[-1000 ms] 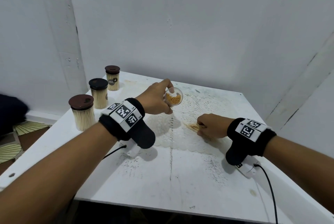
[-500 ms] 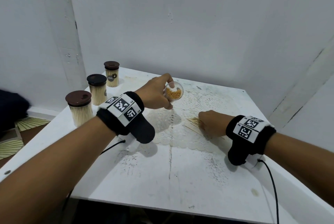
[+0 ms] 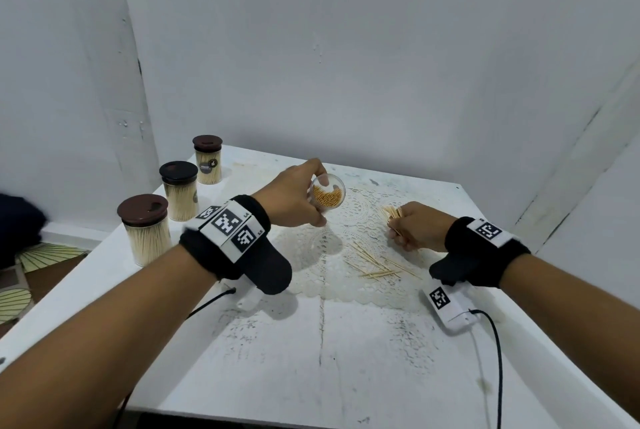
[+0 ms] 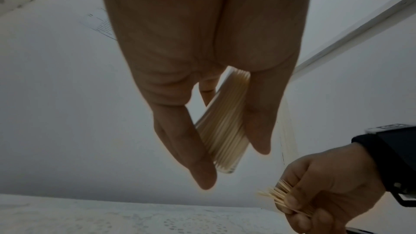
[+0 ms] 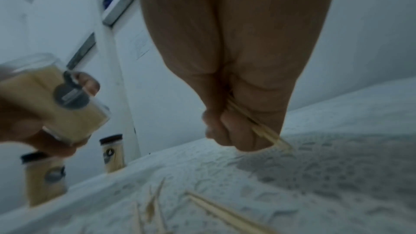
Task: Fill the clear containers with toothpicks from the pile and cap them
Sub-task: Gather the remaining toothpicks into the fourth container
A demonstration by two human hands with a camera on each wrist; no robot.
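The clear container (image 3: 328, 196) is held up off the table, tilted so its open mouth faces toward the camera and the right side, and it is partly filled with toothpicks whose tips show as a golden cluster in the lower part of the opening. The left hand (image 3: 290, 198) grasps it, thumb and fingers wrapped around its wall; in the left wrist view the container (image 4: 221, 124) sits between the fingers (image 4: 180, 141), packed with pale sticks. To its right, apart from the container, the right hand (image 3: 417, 226) is clenched around a bunch of toothpicks (image 3: 393, 214), their tips sticking out toward the container; the right wrist view shows the sticks (image 5: 258, 124) running through the closed fist. Below and between the two hands, the remaining pile of toothpicks (image 3: 377, 264) lies scattered loosely on a white lace mat (image 3: 346, 286), which covers the middle of the white table (image 3: 329, 376). Along the table's left edge stand three filled containers, upright and capped: the nearest with a brown lid (image 3: 147, 229), the middle one with a black lid (image 3: 179, 190), and the farthest with a brown lid (image 3: 207, 159). Both wrists wear black bands with black-and-white marker tags, and a cable runs from each.
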